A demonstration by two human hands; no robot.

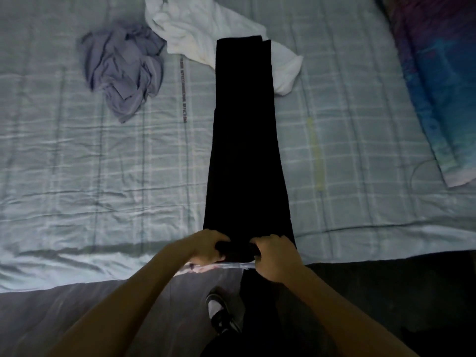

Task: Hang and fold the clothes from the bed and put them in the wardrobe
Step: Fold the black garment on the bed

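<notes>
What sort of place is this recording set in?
Most likely a bedroom: a bed with a checked cover, a crumpled grey garment and a white garment lying on it, and black trousers laid flat, gripped by the left hand and right hand.

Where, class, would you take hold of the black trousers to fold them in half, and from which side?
Probably the near end, from the bed edge, one hand at each corner, as the left hand and right hand grip. The black trousers lie flat and straight, so that end can carry over to the far hems on the white garment.
</notes>
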